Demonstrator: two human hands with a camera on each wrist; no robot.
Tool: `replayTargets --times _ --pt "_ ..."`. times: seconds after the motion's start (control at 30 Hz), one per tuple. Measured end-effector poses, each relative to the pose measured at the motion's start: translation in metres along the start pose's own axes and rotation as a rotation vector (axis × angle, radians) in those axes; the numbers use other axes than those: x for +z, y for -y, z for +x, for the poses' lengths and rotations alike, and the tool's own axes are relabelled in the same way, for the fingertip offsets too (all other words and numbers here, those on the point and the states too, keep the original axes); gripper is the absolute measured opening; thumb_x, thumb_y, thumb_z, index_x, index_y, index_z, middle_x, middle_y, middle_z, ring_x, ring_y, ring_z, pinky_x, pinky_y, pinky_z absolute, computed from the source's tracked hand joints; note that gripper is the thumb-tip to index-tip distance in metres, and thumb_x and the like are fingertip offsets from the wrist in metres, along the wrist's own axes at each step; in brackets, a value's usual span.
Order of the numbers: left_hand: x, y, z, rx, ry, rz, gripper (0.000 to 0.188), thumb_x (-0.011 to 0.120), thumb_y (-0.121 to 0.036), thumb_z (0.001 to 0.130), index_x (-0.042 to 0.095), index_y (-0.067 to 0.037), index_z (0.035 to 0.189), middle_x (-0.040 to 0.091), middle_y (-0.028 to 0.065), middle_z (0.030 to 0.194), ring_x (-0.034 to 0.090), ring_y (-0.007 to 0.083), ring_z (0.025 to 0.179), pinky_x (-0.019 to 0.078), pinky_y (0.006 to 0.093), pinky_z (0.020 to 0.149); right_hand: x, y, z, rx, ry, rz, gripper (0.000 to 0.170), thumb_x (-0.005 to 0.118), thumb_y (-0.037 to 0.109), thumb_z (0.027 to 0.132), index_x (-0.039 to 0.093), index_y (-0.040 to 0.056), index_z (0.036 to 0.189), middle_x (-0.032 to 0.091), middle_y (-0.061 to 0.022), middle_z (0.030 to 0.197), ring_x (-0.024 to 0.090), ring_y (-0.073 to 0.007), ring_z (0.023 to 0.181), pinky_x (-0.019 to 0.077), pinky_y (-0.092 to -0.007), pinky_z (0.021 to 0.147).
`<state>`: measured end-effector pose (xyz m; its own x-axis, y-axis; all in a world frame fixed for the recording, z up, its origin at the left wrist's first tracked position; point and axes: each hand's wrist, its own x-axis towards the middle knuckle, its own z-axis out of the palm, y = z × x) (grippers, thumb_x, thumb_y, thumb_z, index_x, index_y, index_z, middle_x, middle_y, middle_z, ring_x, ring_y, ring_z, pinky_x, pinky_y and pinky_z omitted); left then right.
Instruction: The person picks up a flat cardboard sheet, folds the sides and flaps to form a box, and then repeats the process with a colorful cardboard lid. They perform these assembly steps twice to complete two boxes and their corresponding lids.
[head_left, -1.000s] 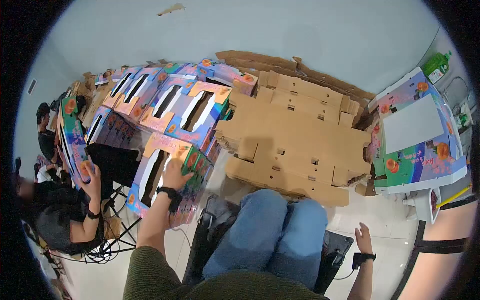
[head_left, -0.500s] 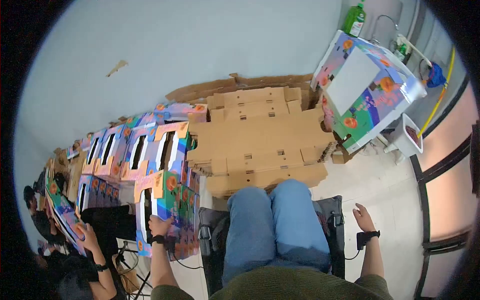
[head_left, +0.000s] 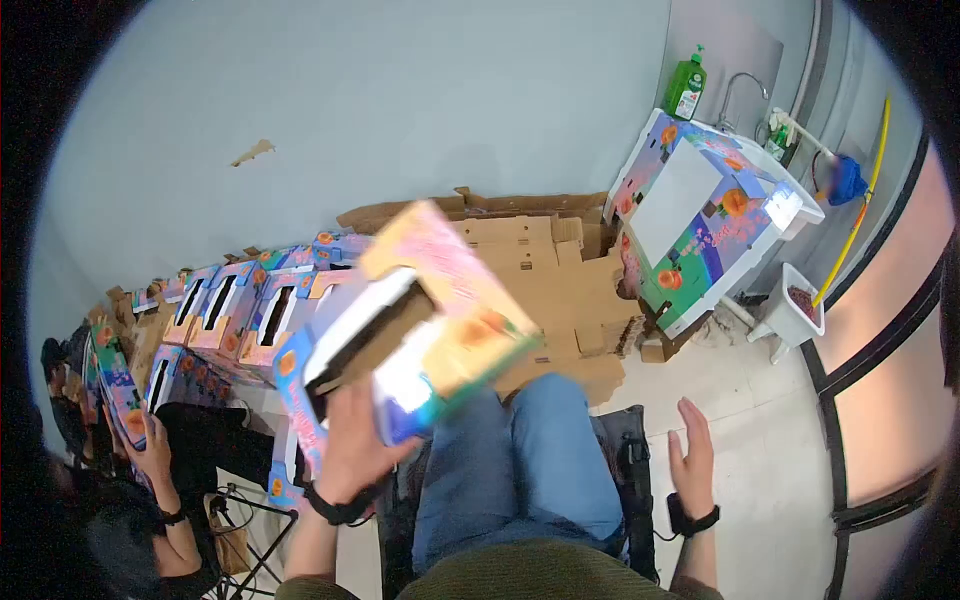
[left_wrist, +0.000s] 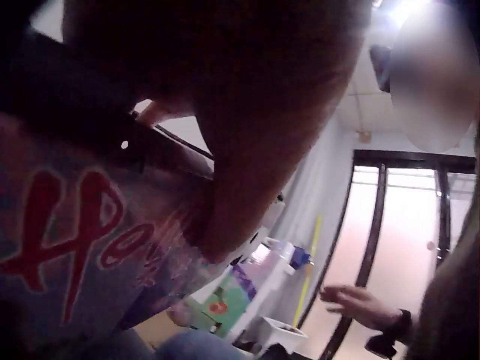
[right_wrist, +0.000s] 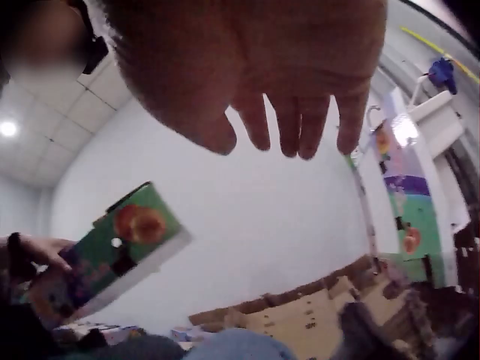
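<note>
In the head view my left hand (head_left: pixel 355 440) grips a printed peach carton (head_left: pixel 480 345) by its side, fingers at the dark slot, and holds it tilted over my left thigh. The left wrist view shows the same hand (left_wrist: pixel 247 127) dark and close against the carton's lettered side (left_wrist: pixel 75 240). My right hand (head_left: pixel 692 455) is raised to the right of my knees, fingers extended, touching nothing. In the right wrist view its fingers (right_wrist: pixel 304 127) point down, spread a little, and the carton (right_wrist: pixel 127 240) hangs at the left in the left hand.
Flattened brown cardboard (head_left: pixel 580 290) lies beyond my knees. Printed cartons (head_left: pixel 225 305) stand in rows at the left, beside a person in black (head_left: pixel 140 530) holding another. A large printed carton (head_left: pixel 690 220) leans by the sink at the right, near a white tub (head_left: pixel 785 315).
My left hand has lifted the carton off the stack at the left and brought it up and right, tilted. My right hand has risen slightly and moved a little left in the view.
</note>
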<state>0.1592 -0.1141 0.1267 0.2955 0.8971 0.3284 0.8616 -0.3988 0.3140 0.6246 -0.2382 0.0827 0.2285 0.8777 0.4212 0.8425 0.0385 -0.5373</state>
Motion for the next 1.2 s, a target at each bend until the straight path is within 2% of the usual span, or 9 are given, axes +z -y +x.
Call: replayTargets --times 0.1,0.13,0.2,0.23,0.4,0.53,0.63,0.83,1.2 --pt "0.011 -0.056 -0.008 0.182 0.236 0.066 0.115 0.093 -0.044 0.061 0.036 0.006 0.147 0.051 0.0266 0.129 0.049 0.0445 0.122 0.0397 0.0513 0.106 -0.006 0.060 -0.011 -0.146 -0.102 0.067 0.047 0.061 0.006 0.091 0.055 -0.0009 0.137 0.056 -0.0222 0.140 0.053 -0.0424 0.130 0.0404 -0.0477 0.112" --pt "0.005 -0.085 -0.003 0.141 0.425 0.091 0.117 0.093 -0.047 0.062 0.035 0.003 0.150 0.051 0.0241 0.126 0.050 0.0404 0.121 0.0399 0.0531 0.105 -0.002 0.069 -0.017 -0.221 -0.096 0.044 0.050 0.065 0.009 0.087 0.056 0.0001 0.135 0.058 -0.0221 0.137 0.054 -0.0419 0.127 0.0418 -0.0487 0.110" --pt "0.031 -0.098 -0.021 0.323 0.360 0.087 0.112 0.090 -0.047 0.065 0.037 0.003 0.149 0.053 0.0215 0.128 0.051 0.0375 0.122 0.0372 0.0559 0.109 0.003 0.093 -0.013 -0.405 0.057 0.082 0.052 0.069 0.016 0.085 0.056 0.0039 0.135 0.057 -0.0200 0.136 0.055 -0.0406 0.124 0.0411 -0.0548 0.106" --pt "0.046 -0.100 -0.033 0.411 0.329 0.085 0.109 0.089 -0.047 0.066 0.039 0.002 0.149 0.053 0.0202 0.129 0.051 0.0361 0.123 0.0359 0.0572 0.111 0.008 0.099 -0.019 -0.436 0.140 -0.032 0.058 0.073 0.029 0.088 0.055 0.0062 0.138 0.054 -0.0180 0.141 0.051 -0.0397 0.129 0.0358 -0.0579 0.111" --pt "0.073 -0.112 -0.059 0.469 0.334 0.154 0.110 0.088 -0.049 0.066 0.037 -0.003 0.152 0.046 0.0207 0.145 0.044 0.0362 0.138 0.0274 0.0656 0.115 0.040 0.086 -0.039 -0.453 0.458 -0.229 0.074 0.071 0.054 0.087 0.052 0.0094 0.143 0.047 -0.0179 0.149 0.041 -0.0364 0.142 0.0247 -0.0606 0.119" --pt "0.099 -0.132 -0.066 0.496 0.291 0.149 0.105 0.080 -0.057 0.073 0.039 0.000 0.151 0.037 0.0210 0.157 0.036 0.0349 0.147 0.0247 0.0674 0.116 0.044 0.078 -0.034 -0.505 0.448 -0.191 0.077 0.070 0.058 0.087 0.051 0.0093 0.144 0.050 -0.0166 0.145 0.045 -0.0339 0.139 0.0251 -0.0608 0.119" --pt "0.116 -0.153 -0.056 0.523 0.203 0.116 0.098 0.076 -0.055 0.077 0.042 0.003 0.149 0.043 0.0204 0.152 0.035 0.0312 0.147 0.0291 0.0642 0.114 0.042 0.077 -0.031 -0.499 0.467 -0.180 0.079 0.070 0.060 0.085 0.052 0.0070 0.141 0.054 -0.0148 0.134 0.049 -0.0327 0.131 0.0275 -0.0589 0.118" --pt "0.122 -0.168 -0.048 0.505 0.291 0.119 0.100 0.072 -0.059 0.081 0.039 0.005 0.149 0.040 0.0200 0.155 0.033 0.0305 0.148 0.0286 0.0609 0.115 0.041 0.063 -0.033 -0.554 0.450 -0.235 0.076 0.066 0.061 0.086 0.058 0.0031 0.134 0.058 -0.0111 0.120 0.054 -0.0291 0.119 0.0310 -0.0536 0.118" --pt "0.121 -0.167 -0.043 0.470 0.325 0.075 0.099 0.071 -0.058 0.082 0.037 0.006 0.150 0.042 0.0209 0.155 0.037 0.0298 0.146 0.0308 0.0569 0.115 0.041 0.046 -0.023 -0.617 0.342 -0.019 0.073 0.073 0.058 0.079 0.060 0.0038 0.126 0.061 -0.0138 0.114 0.059 -0.0347 0.111 0.0403 -0.0571 0.112"
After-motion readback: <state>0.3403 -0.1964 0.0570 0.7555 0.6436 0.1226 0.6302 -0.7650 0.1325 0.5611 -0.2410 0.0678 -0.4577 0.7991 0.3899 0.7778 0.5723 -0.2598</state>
